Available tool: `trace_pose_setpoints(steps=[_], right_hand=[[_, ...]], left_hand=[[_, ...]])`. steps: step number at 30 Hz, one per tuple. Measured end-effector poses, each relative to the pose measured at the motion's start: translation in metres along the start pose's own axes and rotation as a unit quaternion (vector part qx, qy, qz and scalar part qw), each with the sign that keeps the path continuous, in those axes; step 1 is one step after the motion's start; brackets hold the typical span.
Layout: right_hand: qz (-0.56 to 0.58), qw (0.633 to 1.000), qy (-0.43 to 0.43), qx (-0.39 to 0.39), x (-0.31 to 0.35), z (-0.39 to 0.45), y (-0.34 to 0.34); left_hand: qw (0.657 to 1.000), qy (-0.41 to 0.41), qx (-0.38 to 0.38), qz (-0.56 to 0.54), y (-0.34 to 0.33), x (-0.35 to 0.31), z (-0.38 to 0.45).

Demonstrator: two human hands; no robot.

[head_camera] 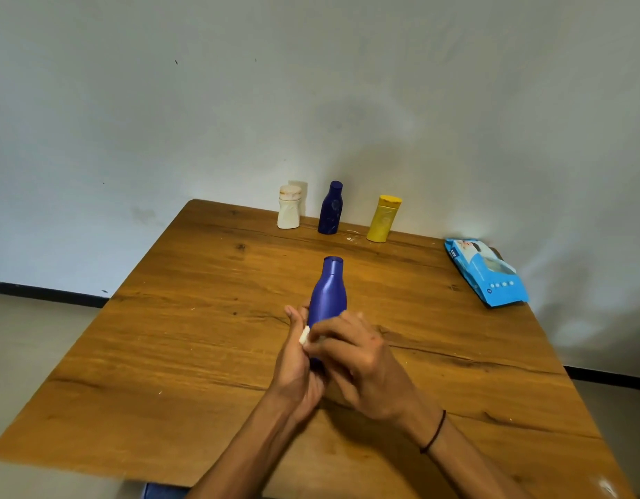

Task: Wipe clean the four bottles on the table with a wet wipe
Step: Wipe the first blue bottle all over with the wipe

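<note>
Gripping the blue bottle (328, 300) over mid-table (167, 336), my left hand (297, 369) curls round its hidden base; my right hand (361, 358) pinches a mostly covered wipe (304, 334) against it. Three bottles (329, 208) line the far edge.

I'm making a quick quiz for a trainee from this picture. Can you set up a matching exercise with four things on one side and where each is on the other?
Things:
1. white bottle
2. yellow bottle
3. wipes pack
4. light blue bottle

Places:
A. right edge of the table
B. held in the hands
C. left end of the back row
D. right end of the back row

Pairs: 1-C, 2-D, 3-A, 4-B
</note>
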State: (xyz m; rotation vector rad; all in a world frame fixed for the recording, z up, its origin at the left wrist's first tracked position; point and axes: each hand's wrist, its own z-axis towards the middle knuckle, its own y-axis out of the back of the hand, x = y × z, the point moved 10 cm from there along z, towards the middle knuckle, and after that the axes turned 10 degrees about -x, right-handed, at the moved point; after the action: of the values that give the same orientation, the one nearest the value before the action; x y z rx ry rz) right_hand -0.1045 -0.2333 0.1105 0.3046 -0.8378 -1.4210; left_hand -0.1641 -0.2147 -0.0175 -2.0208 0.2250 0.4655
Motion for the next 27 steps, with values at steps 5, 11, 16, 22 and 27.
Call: trace_pose_setpoints(steps=[5,11,16,22,27], right_hand=[[-0.016,1.000,-0.011,-0.008,-0.022,0.002,0.012],[-0.056,0.992,-0.090,-0.067,-0.060,0.036,0.033],[0.036,0.995,-0.060,0.069,-0.024,0.022,0.001],[0.022,0.994,-0.049,0.094,-0.029,0.011,0.001],[0.001,0.988,-0.151,-0.030,-0.074,0.033,0.025]], left_hand=[[1.000,-0.022,-0.007,0.021,-0.001,0.001,0.000],[0.987,-0.016,0.000,0.157,-0.006,0.006,-0.003],[0.988,-0.061,-0.053,0.130,0.010,-0.010,0.007],[0.985,-0.060,-0.057,0.153,0.013,-0.007,0.004],[0.981,-0.071,-0.029,0.176,0.002,-0.008,0.000]])
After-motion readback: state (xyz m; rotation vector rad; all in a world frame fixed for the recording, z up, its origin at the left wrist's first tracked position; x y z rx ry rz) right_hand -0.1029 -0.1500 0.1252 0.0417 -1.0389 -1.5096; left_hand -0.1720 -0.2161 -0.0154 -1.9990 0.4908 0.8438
